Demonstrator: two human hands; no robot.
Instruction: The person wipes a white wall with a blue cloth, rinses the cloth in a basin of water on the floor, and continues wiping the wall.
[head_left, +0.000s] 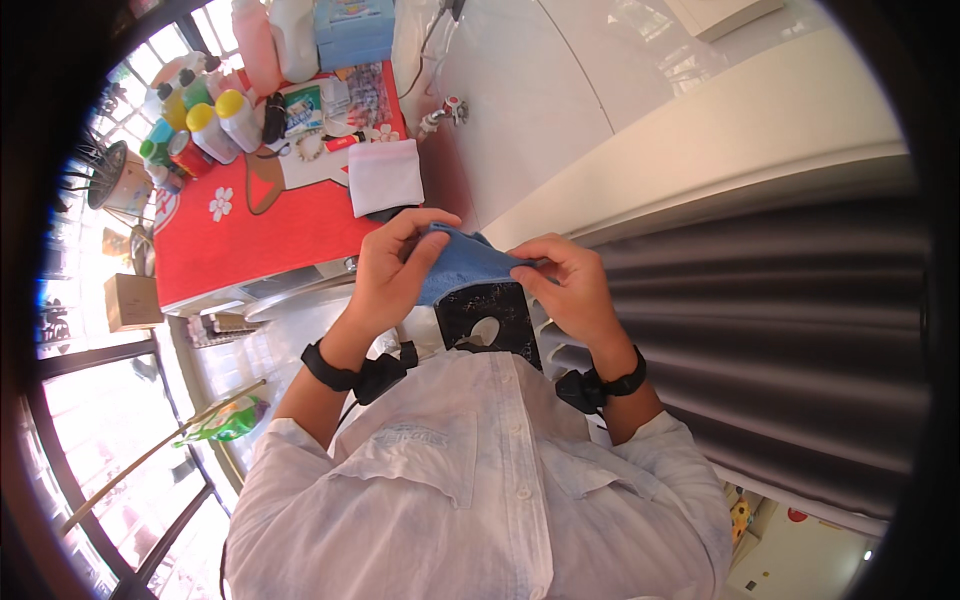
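Between my two hands a piece of blue cloth (469, 262) is stretched in the air. My left hand (397, 266) pinches its upper left part between thumb and fingers. At the cloth's right end, my right hand (566, 281) grips a corner with thumb and forefinger. Just beyond my left hand, a folded white cloth (386, 180) lies at the right edge of a red patterned table cover (300, 232), with something dark under it. Below the blue cloth shows a black patterned surface with a pale oval mark (485, 330).
Bottles with yellow caps (225, 124), a red can (189, 154), a bracelet (309, 146) and a blue box (354, 34) stand or lie on the red cover. A wall tap (450, 111) is behind. A dark curtain (757, 315) hangs at right, a potted plant (112, 176) at left.
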